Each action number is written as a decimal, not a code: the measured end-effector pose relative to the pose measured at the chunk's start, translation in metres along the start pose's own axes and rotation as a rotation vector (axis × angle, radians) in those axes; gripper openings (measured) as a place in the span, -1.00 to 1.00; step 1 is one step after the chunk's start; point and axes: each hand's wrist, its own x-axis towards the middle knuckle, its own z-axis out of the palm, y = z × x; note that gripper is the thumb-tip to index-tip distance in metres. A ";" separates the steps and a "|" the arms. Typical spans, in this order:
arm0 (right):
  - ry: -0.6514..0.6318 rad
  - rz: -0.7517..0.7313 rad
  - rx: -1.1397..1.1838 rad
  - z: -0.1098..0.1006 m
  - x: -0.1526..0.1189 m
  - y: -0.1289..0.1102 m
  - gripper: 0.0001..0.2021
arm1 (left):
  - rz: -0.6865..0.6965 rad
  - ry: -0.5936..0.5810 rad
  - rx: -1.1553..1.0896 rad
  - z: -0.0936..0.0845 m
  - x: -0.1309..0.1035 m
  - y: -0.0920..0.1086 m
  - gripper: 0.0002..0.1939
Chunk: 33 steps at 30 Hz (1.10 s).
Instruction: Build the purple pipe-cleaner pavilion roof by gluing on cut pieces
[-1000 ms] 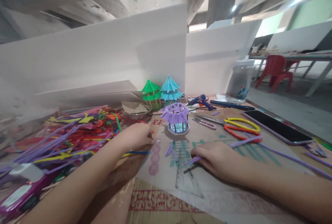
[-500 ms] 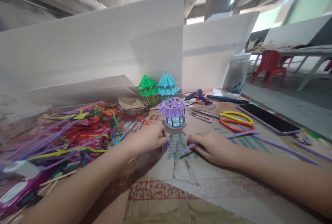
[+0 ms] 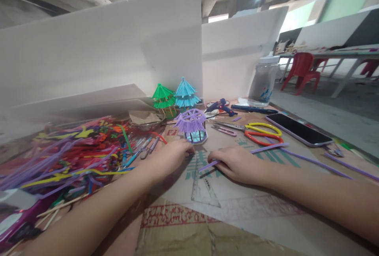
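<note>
A purple pipe cleaner (image 3: pixel 208 166) pokes out from the pinched fingers of my right hand (image 3: pixel 237 164), which rests low over the table. My left hand (image 3: pixel 175 156) is closed, its fingertips curled down just in front of the small purple model pavilion (image 3: pixel 192 123); whatever it may hold is hidden. The pavilion has a fringed purple roof, dark posts and a pale blue base. Between and below the hands lies a clear triangle ruler (image 3: pixel 205 194). A green tiered model (image 3: pixel 162 96) and a blue one (image 3: pixel 186 93) stand behind the pavilion.
Colourful pipe cleaners (image 3: pixel 79 149) are heaped at left. Scissors (image 3: pixel 260 132), a glue gun (image 3: pixel 220 107), a dark pen-like tool (image 3: pixel 253 110), a phone (image 3: pixel 299 128) and a water bottle (image 3: pixel 263 82) lie or stand at right. White boards (image 3: pixel 166 46) wall off the back.
The small purple pieces that showed under my left fingers are out of sight. My right hand keeps its pipe cleaner. The whole view has shifted slightly.
</note>
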 end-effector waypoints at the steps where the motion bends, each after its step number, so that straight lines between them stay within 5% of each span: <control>1: 0.002 0.000 0.001 0.000 0.000 0.000 -0.74 | 0.034 0.024 0.002 0.001 0.002 -0.005 -0.71; 9: 0.018 -0.010 0.005 0.001 0.001 0.002 -0.73 | 0.079 0.104 0.117 0.012 0.014 -0.027 -0.66; 15: 0.079 -0.040 0.005 0.006 -0.001 0.007 -0.68 | 0.122 0.235 0.095 0.012 0.019 -0.026 -0.76; 21: 0.129 -0.368 -0.034 0.005 -0.003 0.006 -0.58 | 0.186 -0.004 0.081 -0.006 0.011 -0.012 -0.92; 28: 0.020 -0.175 0.020 0.001 -0.001 0.002 -0.76 | 0.279 -0.269 -0.019 -0.026 0.004 -0.023 -0.82; 33: 0.085 -0.271 0.000 0.004 -0.004 0.007 -0.64 | 0.182 -0.151 -0.050 -0.027 0.002 -0.014 -0.82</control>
